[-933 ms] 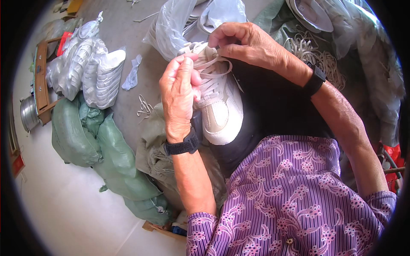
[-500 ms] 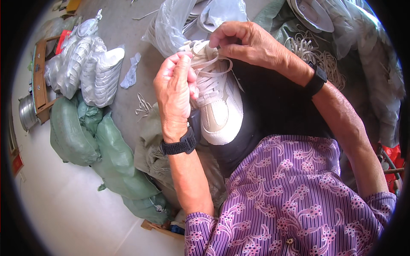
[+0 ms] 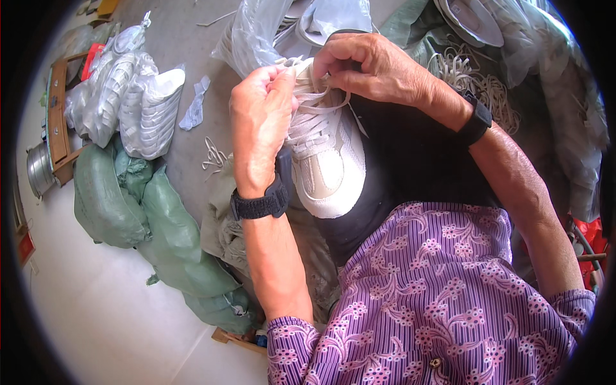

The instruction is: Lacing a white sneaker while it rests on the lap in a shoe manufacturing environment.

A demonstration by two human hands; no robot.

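A white and cream sneaker (image 3: pixel 327 170) rests on my dark-clad lap, its toe pointing toward me. Pale shoelaces (image 3: pixel 314 122) cross its front, and a loose loop hangs by the tongue. At the left of the shoe's opening, my left hand (image 3: pixel 262 106) is closed, thumb and fingers pinched at the collar and lace; the exact grip is partly hidden. Across from it, my right hand (image 3: pixel 359 67) pinches at the upper lace near the top eyelets. Its fingertips curl over the lace end, which shows only in part.
Plastic bags of stacked white shoe parts (image 3: pixel 151 106) lie at left, above green woven sacks (image 3: pixel 167 237). A heap of loose laces (image 3: pixel 478 86) sits right of my right wrist. Clear plastic bags (image 3: pixel 247 38) lie beyond the shoe. A wooden stool (image 3: pixel 59 115) stands far left.
My left hand has shifted up and closer to the shoe's opening, its fingers now nearer my right hand. The lace loop between the hands looks smaller. The right hand has barely moved.
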